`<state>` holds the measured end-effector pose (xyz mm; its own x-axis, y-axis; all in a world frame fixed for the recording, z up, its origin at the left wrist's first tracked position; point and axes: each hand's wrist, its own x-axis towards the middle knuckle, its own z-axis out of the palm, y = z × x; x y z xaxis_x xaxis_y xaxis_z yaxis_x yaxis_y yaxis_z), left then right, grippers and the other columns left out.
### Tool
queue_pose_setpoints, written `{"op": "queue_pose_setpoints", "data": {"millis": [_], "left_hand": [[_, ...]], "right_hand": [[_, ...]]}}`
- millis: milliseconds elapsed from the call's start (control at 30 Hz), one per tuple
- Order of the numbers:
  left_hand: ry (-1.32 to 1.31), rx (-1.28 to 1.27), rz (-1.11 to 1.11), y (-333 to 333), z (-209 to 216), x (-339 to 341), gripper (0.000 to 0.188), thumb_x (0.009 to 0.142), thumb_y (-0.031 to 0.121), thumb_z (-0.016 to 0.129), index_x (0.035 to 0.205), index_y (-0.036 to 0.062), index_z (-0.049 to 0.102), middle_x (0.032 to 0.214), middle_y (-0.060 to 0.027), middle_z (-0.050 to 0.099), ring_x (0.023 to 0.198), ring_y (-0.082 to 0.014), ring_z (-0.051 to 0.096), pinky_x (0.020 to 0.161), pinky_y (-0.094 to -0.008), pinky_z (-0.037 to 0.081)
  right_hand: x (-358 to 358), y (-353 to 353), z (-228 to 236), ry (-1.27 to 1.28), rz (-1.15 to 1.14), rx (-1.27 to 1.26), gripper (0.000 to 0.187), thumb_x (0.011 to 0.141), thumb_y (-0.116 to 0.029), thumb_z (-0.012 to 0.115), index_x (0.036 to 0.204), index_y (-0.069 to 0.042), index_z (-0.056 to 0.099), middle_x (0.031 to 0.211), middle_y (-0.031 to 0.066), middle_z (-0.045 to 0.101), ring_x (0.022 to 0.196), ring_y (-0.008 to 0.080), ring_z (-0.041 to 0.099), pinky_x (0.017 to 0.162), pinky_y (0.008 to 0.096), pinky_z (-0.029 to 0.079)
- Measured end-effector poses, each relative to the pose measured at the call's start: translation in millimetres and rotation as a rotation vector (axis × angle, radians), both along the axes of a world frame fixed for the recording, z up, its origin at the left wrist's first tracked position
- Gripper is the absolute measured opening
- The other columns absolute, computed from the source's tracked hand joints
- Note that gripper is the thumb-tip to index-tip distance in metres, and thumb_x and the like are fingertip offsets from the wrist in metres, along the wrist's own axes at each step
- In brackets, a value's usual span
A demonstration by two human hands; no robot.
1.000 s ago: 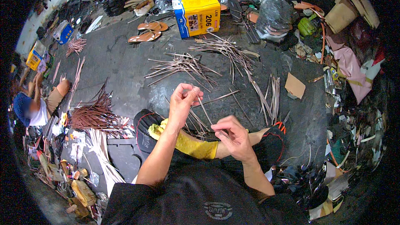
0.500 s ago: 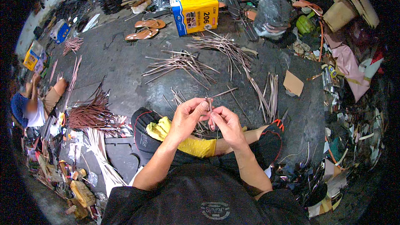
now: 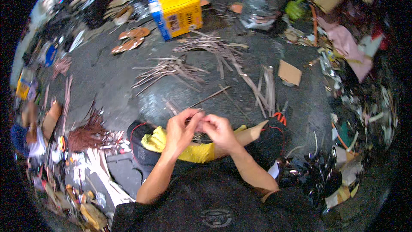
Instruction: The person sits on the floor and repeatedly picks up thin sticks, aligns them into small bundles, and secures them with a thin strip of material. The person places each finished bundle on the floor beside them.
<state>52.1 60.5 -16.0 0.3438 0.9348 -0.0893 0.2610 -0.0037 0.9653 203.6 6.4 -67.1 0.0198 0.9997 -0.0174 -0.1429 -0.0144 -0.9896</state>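
Observation:
Above my crossed legs, my left hand (image 3: 180, 129) and my right hand (image 3: 219, 130) meet fingertip to fingertip, both closed in a pinch. A thin grey-brown strip, clearer half a second ago, is between them; blur and the fingers now mostly hide it. Yellow cloth (image 3: 198, 152) lies across my leg below the hands. Just beyond them, loose strips (image 3: 171, 107) lie on the floor, one longer strip (image 3: 214, 95) slanting up to the right. By my right knee rests a tool with orange handles (image 3: 280, 118).
Ahead are heaps of strips (image 3: 169, 72), a yellow box (image 3: 182, 15), sandals (image 3: 129, 42) and a cardboard piece (image 3: 289, 73). Red-brown strips (image 3: 86, 136) and white strips (image 3: 103, 174) lie at left, near another person (image 3: 34, 133). Mixed scraps (image 3: 360, 141) line the right side.
The view has shifted and blurred, so the floor things sit further left. My hands stay together, and the fingers have closed in tighter over the strip.

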Motion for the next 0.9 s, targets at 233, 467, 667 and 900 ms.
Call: {"op": "queue_pose_setpoints", "data": {"millis": [233,467,667,900], "left_hand": [[0.385,0.395,-0.315,0,-23,-4,0.017,0.093,0.018,0.062,0.092,0.0015,0.067,0.085,-0.0209,0.067,0.081,-0.0415,0.066,0.070,-0.0474,0.050],[0.466,0.256,-0.381,-14,-37,-5,0.024,0.086,0.015,0.071,0.107,0.0045,0.064,0.088,-0.0151,0.072,0.079,-0.0359,0.070,0.071,-0.0464,0.053],[0.308,0.513,-0.350,-24,-30,-21,0.028,0.084,0.004,0.071,0.110,0.0027,0.063,0.101,-0.0162,0.065,0.096,-0.0354,0.063,0.086,-0.0415,0.052],[0.258,0.474,-0.218,-28,-37,-24,0.007,0.088,0.003,0.069,0.094,-0.0013,0.069,0.096,-0.0163,0.070,0.089,-0.0322,0.068,0.079,-0.0387,0.054]], "right_hand": [[13,-13,2,-0.381,-0.169,0.079,0.021,0.092,-0.019,0.069,0.101,-0.001,0.066,0.088,0.0143,0.071,0.079,0.0254,0.071,0.071,0.0379,0.055],[14,-23,-19,-0.589,-0.134,0.019,0.016,0.093,-0.018,0.065,0.092,-0.002,0.064,0.081,0.0143,0.069,0.077,0.0291,0.069,0.067,0.0394,0.052],[41,-10,-29,-0.327,-0.220,-0.124,0.020,0.095,-0.020,0.066,0.093,0.000,0.066,0.075,0.0085,0.069,0.064,0.0146,0.067,0.059,0.0314,0.053],[52,2,-30,-0.066,-0.210,-0.167,0.021,0.097,-0.020,0.066,0.094,0.000,0.066,0.076,0.0044,0.067,0.066,0.0116,0.064,0.061,0.0285,0.053]]}}
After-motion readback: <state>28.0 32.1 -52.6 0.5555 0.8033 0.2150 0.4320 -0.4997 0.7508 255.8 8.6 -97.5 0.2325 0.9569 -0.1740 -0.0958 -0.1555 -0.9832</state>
